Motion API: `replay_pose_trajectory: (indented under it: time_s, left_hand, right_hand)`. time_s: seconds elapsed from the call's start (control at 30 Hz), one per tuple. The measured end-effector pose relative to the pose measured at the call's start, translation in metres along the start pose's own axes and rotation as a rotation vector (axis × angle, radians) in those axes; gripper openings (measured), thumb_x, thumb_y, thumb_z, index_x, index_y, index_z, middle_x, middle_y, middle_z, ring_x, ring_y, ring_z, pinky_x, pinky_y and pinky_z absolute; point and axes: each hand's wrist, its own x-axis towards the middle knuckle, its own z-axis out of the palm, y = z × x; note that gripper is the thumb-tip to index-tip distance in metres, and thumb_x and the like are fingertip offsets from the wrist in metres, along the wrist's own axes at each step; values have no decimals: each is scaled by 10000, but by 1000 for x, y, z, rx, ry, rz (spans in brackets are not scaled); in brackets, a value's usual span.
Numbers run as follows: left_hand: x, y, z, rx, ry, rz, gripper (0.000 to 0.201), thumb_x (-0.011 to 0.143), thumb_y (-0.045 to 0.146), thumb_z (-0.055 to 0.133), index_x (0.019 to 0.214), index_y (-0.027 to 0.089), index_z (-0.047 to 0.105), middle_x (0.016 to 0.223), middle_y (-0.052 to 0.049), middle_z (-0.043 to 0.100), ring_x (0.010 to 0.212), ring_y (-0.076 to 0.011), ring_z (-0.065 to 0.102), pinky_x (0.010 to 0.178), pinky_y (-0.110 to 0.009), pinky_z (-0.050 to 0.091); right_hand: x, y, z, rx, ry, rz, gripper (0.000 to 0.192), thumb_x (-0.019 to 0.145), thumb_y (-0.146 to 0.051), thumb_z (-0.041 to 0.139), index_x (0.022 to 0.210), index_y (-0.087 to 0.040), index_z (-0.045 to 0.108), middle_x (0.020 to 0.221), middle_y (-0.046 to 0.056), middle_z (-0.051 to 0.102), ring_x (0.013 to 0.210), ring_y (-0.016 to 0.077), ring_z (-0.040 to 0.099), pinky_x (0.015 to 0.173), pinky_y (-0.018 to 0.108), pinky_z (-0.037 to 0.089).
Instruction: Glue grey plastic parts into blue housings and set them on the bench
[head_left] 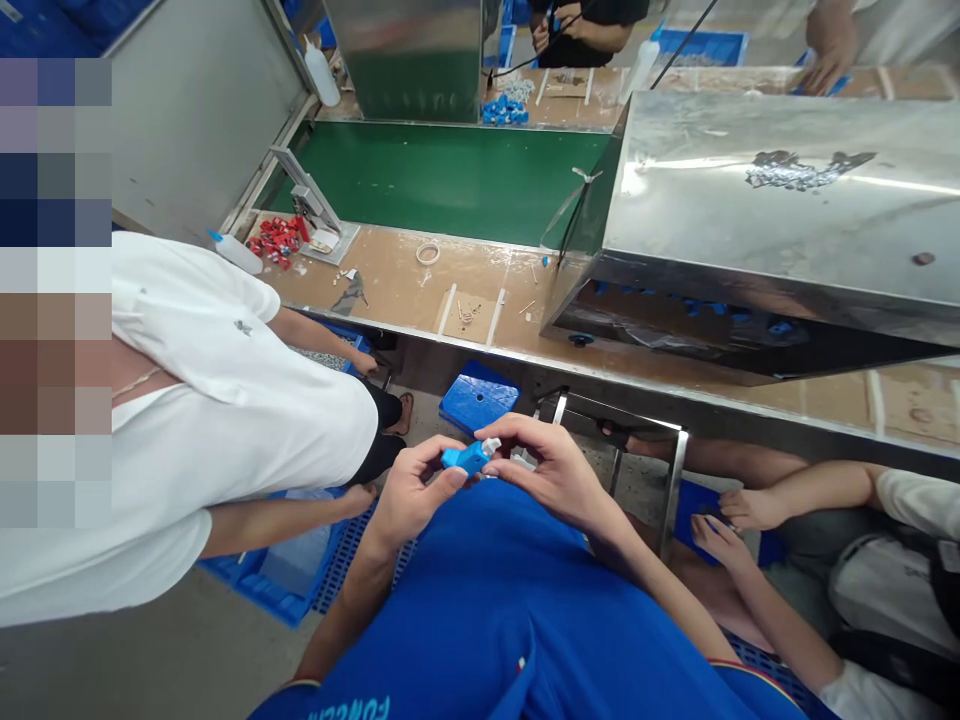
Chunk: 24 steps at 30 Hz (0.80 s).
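Note:
In front of my blue shirt, my left hand (409,492) pinches a small blue plastic part (466,459) between thumb and fingers. A small white piece (491,446) sits at the part's right end, held by the thumb and fingertips of my right hand (561,468). Both hands are closed and close together, with the blue part bridging them. The white piece meets the blue part, but how far it goes in cannot be made out. Under the hands there is a blue stool (480,395), partly hidden.
A long workbench (390,285) with a green belt (450,180) runs ahead. It carries a metal hood (780,210), red parts (277,240), a small press (319,210) and a tape ring (427,254). One person in white (247,430) stands left; another person's hands (739,515) work at right.

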Motion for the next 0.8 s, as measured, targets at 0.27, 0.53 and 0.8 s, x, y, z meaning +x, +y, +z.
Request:
replay_pose_trajectory:
  time_s: [0.27,0.53,0.8]
  left_hand:
    - [20,-1,11,597,378,779,416,928,125,686,1328,228,641,1091,-102,766,967,-206,749,821,-303,640]
    - [38,11,34,619,381,925,547,913,90,697,1420,225,543,1142,-117,753,1030,-206,744,850,-314,654]
    - [47,5,62,668,323,859,404,928,154,704,1321,224,642,1063,-86,693,935,-180,696,787,-280,617]
  right_hand:
    - [-3,-4,-4,14,113,-115,200,924,-314,742,1112,-248,718,1035,82,737,945,217,704,796,346,602]
    - [-15,4,-17,58,265,-140,147,912,-316,754,1045,-256,738,982,88,762,915,228,725,741,351,630]
    - [-26,10,-43,-20,296,-88,60,910,-249,742,967,-235,755,911,61,772,813,198,726,700,314,590]
